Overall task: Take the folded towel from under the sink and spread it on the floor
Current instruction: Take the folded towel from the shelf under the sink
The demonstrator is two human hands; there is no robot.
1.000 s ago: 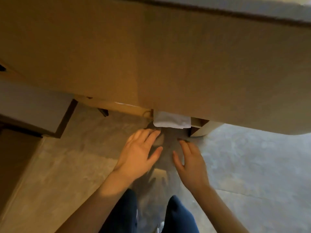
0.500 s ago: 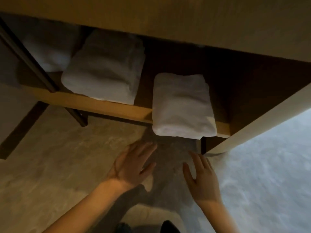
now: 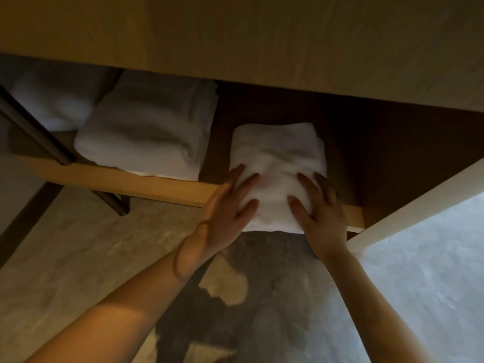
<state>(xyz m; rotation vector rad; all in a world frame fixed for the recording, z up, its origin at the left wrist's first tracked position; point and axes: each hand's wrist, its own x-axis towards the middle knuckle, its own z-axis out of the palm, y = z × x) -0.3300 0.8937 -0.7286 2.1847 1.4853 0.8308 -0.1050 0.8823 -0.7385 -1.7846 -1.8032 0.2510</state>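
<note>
A white folded towel [image 3: 277, 158] lies on the low wooden shelf [image 3: 146, 183] under the sink counter, its front end hanging slightly over the shelf edge. My left hand [image 3: 227, 205] lies on the towel's front left corner, fingers spread over the top. On the front right corner sits my right hand [image 3: 320, 210], placed the same way. Both hands press the towel from its two sides, and the cloth is dented between them. The towel still rests on the shelf.
A thicker folded towel [image 3: 146, 132] sits on the shelf to the left, with another white bundle [image 3: 52, 100] beyond it. A dark metal leg [image 3: 47, 142] crosses at the left. The counter front [image 3: 262, 35] overhangs above. A pale side panel [image 3: 419, 200] stands right. Grey stone floor [image 3: 78, 244] lies below.
The view dropped and moved closer, bringing the shelf into sight. Both hands moved forward from above the floor onto the front end of the right towel.
</note>
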